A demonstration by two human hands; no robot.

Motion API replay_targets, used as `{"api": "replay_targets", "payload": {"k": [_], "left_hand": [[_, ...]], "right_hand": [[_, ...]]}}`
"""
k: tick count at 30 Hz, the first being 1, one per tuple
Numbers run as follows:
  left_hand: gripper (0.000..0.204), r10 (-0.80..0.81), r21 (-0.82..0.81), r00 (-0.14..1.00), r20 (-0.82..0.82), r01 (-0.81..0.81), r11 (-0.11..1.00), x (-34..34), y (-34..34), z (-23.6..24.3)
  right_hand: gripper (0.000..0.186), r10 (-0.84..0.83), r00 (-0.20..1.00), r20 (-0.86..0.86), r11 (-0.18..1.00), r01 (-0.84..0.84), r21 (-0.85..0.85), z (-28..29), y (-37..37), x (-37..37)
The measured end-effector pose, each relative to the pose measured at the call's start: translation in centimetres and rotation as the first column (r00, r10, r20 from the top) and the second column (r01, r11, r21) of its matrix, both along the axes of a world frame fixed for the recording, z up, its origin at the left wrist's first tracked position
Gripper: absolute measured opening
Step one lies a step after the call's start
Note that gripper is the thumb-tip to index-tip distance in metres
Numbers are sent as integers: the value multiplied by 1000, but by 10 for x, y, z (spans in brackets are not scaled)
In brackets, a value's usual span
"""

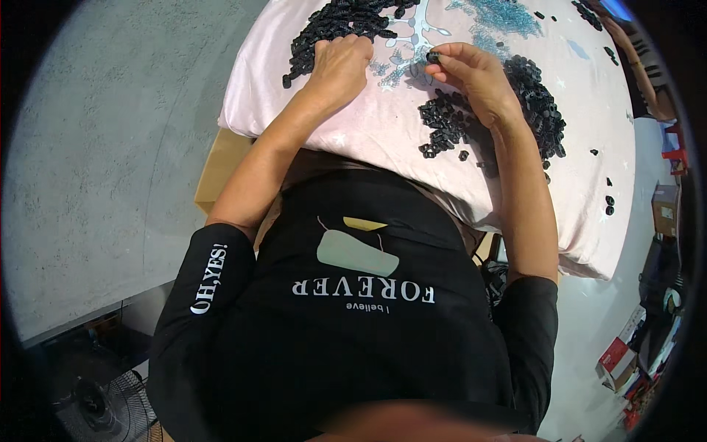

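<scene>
My right hand (471, 77) pinches a small black plastic part (433, 57) between thumb and fingertips, above the pink cloth. My left hand (342, 70) rests at the near edge of a heap of black ribbed parts (324, 33). Its fingers curl downward, and their tips are hidden, so what they grip cannot be made out. Between the hands lies a thin scatter of tiny glinting wiry pieces (401, 66). Below and beside my right hand are a loose pile of small black parts (444, 121) and a larger heap of black parts (541, 110).
Pink patterned cloth (589, 214) covers the table. Fine blue-grey glinting pieces (508, 18) lie farther back. Stray black parts (610, 206) dot the right side. Another person's arm (644, 81) shows at the far right. A fan (99, 405) stands at lower left, and boxes (617, 361) at lower right.
</scene>
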State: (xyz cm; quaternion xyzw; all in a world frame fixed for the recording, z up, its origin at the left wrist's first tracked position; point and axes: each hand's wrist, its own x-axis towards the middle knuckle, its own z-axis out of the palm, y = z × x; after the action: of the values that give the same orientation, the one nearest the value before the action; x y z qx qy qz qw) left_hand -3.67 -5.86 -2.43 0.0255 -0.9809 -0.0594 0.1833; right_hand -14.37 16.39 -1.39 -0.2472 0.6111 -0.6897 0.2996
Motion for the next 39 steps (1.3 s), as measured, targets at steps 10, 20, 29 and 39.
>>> {"api": "replay_targets", "payload": {"k": [10,20,29,39], "left_hand": [[10,-106,281,976,-190,157,947,2,11,8],[12,-101,619,979,-177,190,762,9,47,28],[10,-183,727,976,-119,212,653,5,50,21],[10,-179,763,974,-139,220,607,3,54,16]], "right_hand": [[17,-39,999,13,999,39,-12,-4,-3,-1],[20,5,1000,17,1000,-5,9,-5,-2,2],[22,40,997,68,999,-41,8,-3,-3,3],[18,148,981,123,989,-145,-36,-5,-1,3]]}}
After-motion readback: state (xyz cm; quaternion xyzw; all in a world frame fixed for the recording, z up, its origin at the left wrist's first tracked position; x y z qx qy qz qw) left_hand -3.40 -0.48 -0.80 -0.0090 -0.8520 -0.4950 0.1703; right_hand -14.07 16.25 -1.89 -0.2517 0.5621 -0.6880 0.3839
